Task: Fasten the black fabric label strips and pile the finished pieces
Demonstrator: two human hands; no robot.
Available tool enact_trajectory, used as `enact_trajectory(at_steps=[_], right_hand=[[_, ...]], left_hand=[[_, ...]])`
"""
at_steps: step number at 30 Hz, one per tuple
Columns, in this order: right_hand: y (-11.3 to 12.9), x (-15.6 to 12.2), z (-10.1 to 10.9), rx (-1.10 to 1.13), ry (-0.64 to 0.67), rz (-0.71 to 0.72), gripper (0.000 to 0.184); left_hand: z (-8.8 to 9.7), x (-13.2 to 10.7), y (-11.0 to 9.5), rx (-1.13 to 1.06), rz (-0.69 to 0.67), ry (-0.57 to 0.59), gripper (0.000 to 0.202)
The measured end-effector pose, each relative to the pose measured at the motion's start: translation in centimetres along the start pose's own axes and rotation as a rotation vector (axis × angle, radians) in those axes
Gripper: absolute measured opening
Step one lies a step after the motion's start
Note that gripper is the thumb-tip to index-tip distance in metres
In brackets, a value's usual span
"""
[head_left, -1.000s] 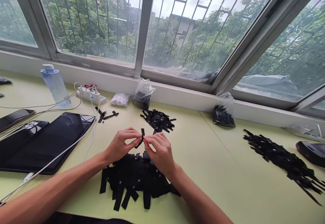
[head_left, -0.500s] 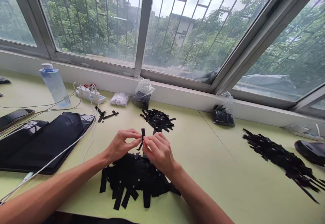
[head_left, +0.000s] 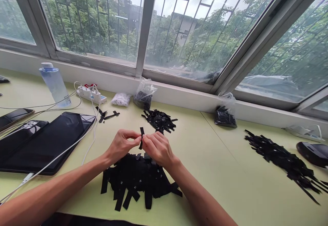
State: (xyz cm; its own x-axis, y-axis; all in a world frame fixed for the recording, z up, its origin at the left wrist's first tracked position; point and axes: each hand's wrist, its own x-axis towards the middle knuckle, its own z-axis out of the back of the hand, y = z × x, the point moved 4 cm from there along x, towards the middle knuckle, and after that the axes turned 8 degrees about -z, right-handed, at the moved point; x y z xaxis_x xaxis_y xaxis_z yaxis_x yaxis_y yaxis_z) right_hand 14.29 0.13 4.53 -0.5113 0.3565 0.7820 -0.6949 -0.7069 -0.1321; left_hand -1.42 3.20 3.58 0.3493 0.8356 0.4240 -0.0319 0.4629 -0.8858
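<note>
Centrally, black strip (head_left: 141,132) was pinched between left hand (head_left: 122,144) and right hand (head_left: 159,149), just beyond far edge of near pile (head_left: 135,178); open tabletop (head_left: 210,161) was seen between right forearm (head_left: 197,188) and right-side pile (head_left: 279,156).

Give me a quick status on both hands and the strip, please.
Left hand, right hand: both pinching one black strip. Strip near far edge of front black pile. Tablet to the left, apart from both hands.
</note>
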Motion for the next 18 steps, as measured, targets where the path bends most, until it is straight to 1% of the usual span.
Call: enact_trajectory(at_steps=[6,9,15,18], right_hand=[[-0.1,-0.3,-0.9,0.053,0.142,-0.068,0.012],[-0.1,-0.4,-1.3,0.063,0.177,-0.087,0.013],[-0.4,-0.8,-2.3,0.056,0.157,-0.107,0.014],[-0.6,-0.8,-2.6,0.088,0.137,-0.184,0.017]], left_hand=[[0.0,0.1,0.5,-0.033,0.040,-0.037,0.022],[0.0,0.1,1.1,-0.036,0.053,-0.052,0.023],[-0.5,-0.5,1.5,-0.014,0.071,-0.091,0.024],[-0.7,-0.3,1.6,0.003,0.072,-0.097,0.025]])
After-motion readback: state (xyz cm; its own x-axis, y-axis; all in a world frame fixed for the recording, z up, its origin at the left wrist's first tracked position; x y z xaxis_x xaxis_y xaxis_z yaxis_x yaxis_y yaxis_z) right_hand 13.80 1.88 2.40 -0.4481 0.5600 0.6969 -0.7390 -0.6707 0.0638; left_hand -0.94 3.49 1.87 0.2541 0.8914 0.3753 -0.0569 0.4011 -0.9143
